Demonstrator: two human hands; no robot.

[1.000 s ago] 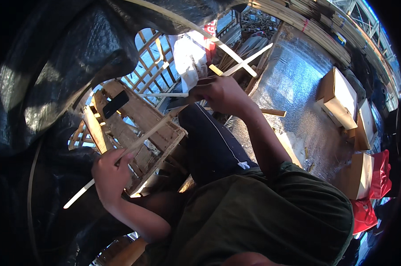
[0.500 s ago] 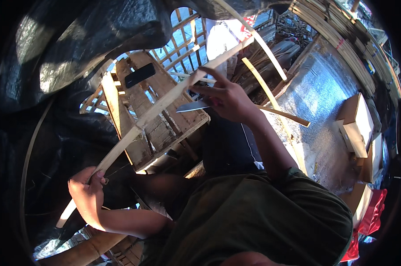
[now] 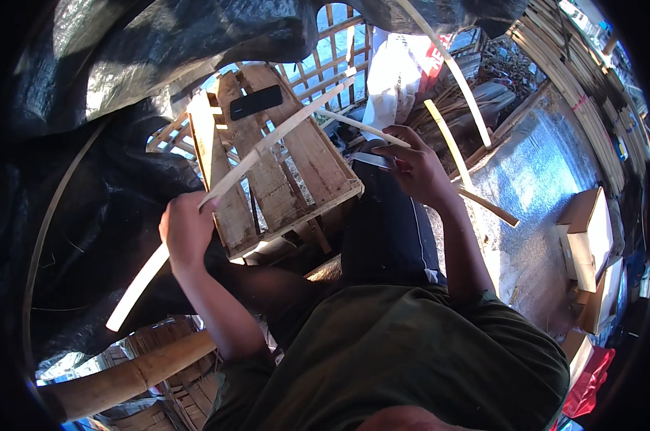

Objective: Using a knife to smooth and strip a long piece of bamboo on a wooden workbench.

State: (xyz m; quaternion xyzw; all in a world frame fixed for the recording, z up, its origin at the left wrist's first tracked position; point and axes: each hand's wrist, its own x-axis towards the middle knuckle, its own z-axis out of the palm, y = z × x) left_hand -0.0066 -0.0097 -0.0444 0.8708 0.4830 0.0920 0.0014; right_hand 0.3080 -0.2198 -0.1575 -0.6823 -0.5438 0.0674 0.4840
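Observation:
My left hand (image 3: 188, 230) is closed around a long pale bamboo strip (image 3: 282, 131), which slants from the lower left up across a wooden slatted crate (image 3: 314, 161). The strip's lower end sticks out below that hand. In my right hand (image 3: 420, 172) is a knife (image 3: 373, 160), its blade pointing left, just past the crate's right corner and apart from the strip. Close to the right fingers runs a thin pale stick (image 3: 346, 123); I cannot tell whether they touch it. A black phone (image 3: 256, 103) lies on the crate's slats.
Black plastic sheeting (image 3: 109, 194) hangs at the left and top. Curved bamboo strips (image 3: 451, 144) stand beyond my right arm. Cardboard boxes (image 3: 587, 233) sit at the right, below stacked bamboo slats (image 3: 565, 72). A thick bamboo pole (image 3: 131, 373) crosses the lower left.
My left hand has moved up along the strip and right, nearer the crate. My right hand, with the knife, has come off the strip and shifted right. The view has shifted slightly.

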